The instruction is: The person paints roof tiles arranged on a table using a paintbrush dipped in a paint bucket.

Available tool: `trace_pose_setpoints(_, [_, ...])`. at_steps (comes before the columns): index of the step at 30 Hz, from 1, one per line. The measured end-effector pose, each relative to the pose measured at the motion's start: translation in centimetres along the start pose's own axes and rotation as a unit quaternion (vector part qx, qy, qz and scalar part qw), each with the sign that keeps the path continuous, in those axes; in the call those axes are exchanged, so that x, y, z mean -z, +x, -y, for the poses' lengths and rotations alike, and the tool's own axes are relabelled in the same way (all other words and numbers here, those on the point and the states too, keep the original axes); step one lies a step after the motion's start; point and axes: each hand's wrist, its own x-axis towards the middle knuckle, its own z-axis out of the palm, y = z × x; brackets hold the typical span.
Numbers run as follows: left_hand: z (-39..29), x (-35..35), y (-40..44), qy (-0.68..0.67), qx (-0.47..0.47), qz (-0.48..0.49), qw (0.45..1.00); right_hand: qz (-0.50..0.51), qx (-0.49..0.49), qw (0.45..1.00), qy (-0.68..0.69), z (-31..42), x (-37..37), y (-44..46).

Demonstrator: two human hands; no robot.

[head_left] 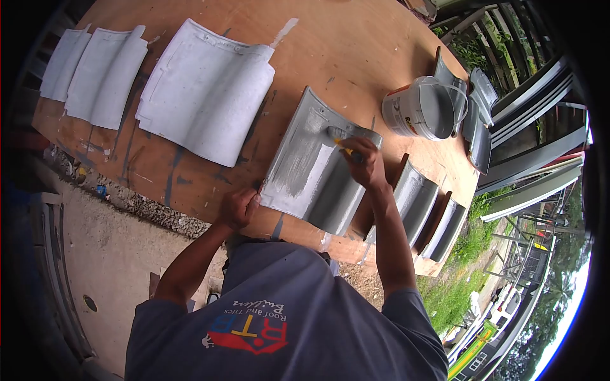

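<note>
A curved roof tile point(305, 159) lies on the wooden table in front of me, mostly coated in wet-looking grey paint, with a white strip still showing along its middle. My right hand point(366, 164) is closed round a paintbrush point(338, 135) with a yellow and black handle. Its grey-loaded bristles touch the tile's upper part. At the tile's lower left edge, my left hand point(239, 207) is closed, its fingers curled against that edge. Beyond my right hand stands a white bucket point(400, 113) of grey paint, tilted in view by the lens.
Several white roof tiles point(206, 92) lie on the table point(330, 44) to the left. Grey-painted tiles point(414, 197) rest at the right on brown wooden strips, with more dark tiles point(476, 127) behind the bucket. Long curved metal sheets point(540, 152) are stacked past the table's right edge.
</note>
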Motion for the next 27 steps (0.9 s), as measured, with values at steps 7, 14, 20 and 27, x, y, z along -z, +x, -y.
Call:
trace_pose_setpoints(7, [0.0, -0.2, -0.1, 0.000, 0.006, -0.005, 1.000, 0.250, 0.030, 0.955, 0.156, 7.4, -2.0, -6.9])
trace_pose_setpoints(14, [0.1, -0.4, -0.1, -0.006, -0.006, -0.020, 1.000, 0.262, -0.175, 0.934, 0.168, 4.9, 0.0, -2.3])
trace_pose_setpoints(20, [0.3, -0.4, -0.3, 0.012, -0.009, -0.011, 1.000, 0.036, -0.119, 0.989, 0.086, -1.0, 0.7, 4.3])
trace_pose_setpoints(27, [0.1, -0.2, -0.2, 0.002, 0.000, -0.020, 1.000, -0.039, 0.025, 0.999, 0.004, 0.7, -0.8, 0.2])
